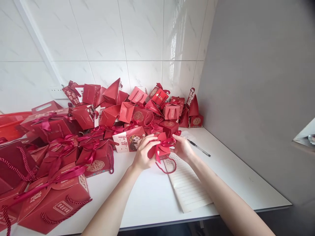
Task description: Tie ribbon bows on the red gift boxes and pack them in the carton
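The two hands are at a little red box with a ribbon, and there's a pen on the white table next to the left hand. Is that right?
Not quite: in the head view the pen is next to the right hand, not the left hand. The rest is right: both hands are at the red box with a ribbon.

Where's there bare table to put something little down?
Right of the right forearm, between it, the pen and the gray panel, the white table is bare. So is the strip between the left forearm and notebook. Red boxes crowd the left and back.
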`<act>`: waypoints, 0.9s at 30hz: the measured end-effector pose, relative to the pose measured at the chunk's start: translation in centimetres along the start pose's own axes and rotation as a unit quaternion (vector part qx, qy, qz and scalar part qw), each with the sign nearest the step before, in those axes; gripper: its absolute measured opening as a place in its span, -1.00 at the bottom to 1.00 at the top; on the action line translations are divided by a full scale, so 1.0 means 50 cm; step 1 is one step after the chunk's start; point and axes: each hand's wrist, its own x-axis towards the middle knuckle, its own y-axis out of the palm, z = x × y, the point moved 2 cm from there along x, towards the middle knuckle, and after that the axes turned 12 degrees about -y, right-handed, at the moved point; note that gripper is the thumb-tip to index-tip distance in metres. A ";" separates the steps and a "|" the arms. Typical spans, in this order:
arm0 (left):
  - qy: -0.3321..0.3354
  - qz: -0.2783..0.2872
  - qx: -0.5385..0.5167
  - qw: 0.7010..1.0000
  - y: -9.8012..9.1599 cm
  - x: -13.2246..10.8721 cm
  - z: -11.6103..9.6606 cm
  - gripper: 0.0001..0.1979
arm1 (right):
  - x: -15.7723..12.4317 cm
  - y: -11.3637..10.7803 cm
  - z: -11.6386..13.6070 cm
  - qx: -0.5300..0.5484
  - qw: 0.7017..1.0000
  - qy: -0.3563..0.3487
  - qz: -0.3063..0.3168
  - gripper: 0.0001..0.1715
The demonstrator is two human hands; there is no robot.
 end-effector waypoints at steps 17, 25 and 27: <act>-0.357 -0.394 -0.521 0.668 -0.106 0.051 0.077 -0.79 | 0.024 -0.101 0.103 0.121 0.915 -0.260 -0.283 -0.63; -0.354 -0.392 -0.531 0.663 -0.118 0.060 0.062 -0.75 | 0.013 -0.060 0.117 0.115 0.925 -0.296 -0.209 -0.69; -0.349 -0.386 -0.531 0.669 -0.128 0.075 0.051 -0.74 | 0.017 -0.022 0.131 0.082 0.933 -0.308 -0.169 -0.67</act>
